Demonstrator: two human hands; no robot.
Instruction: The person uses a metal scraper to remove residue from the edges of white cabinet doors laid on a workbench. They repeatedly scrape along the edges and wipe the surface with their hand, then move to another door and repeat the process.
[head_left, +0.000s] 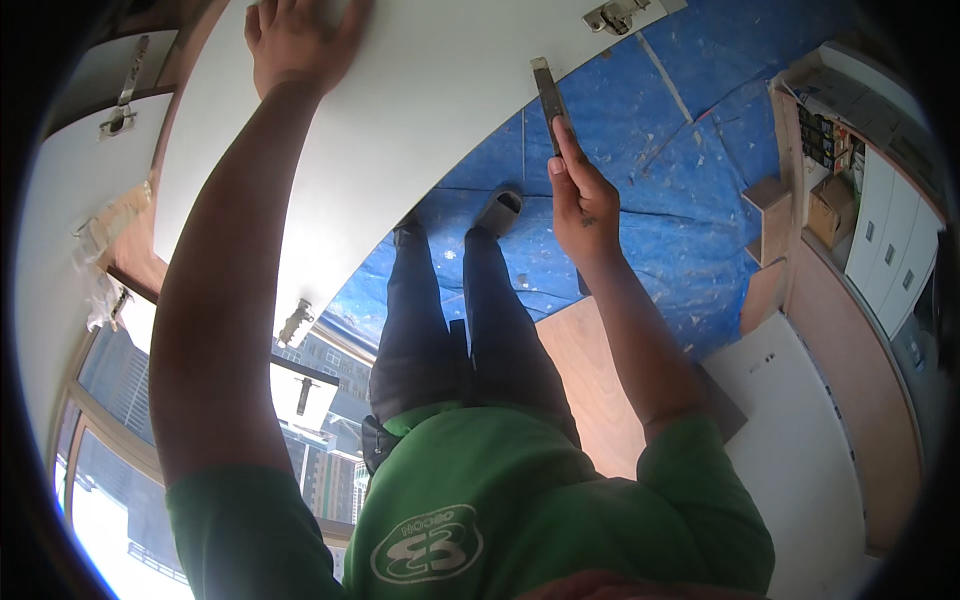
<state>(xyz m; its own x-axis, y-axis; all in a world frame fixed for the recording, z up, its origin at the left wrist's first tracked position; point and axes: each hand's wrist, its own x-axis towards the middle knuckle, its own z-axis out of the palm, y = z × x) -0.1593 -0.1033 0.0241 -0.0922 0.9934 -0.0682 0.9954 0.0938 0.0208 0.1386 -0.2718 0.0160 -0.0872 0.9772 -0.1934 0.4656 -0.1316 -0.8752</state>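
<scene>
My left hand (300, 45) lies spread, palm down, on a large white cabinet door panel (400, 90), near the top of the view. Cup hinges show along the panel's edge: one hinge (615, 15) at the top right and another hinge (296, 323) lower down. In my right hand (585, 205) is a long, narrow, dark flat bar (546, 88) with a pale squared tip. Its exact kind is not clear. My fingers are closed around it, with one finger stretched along it. The tip overlaps the panel's edge in view; whether they touch I cannot tell.
A stained blue sheet (640, 150) covers the floor. Plywood (595, 380) and a white board (790, 430) lie at the right. Beyond them are white drawers (885, 245) and a cardboard box (830, 210). Cabinets with hinges (118, 122) and a window (115, 440) line the left.
</scene>
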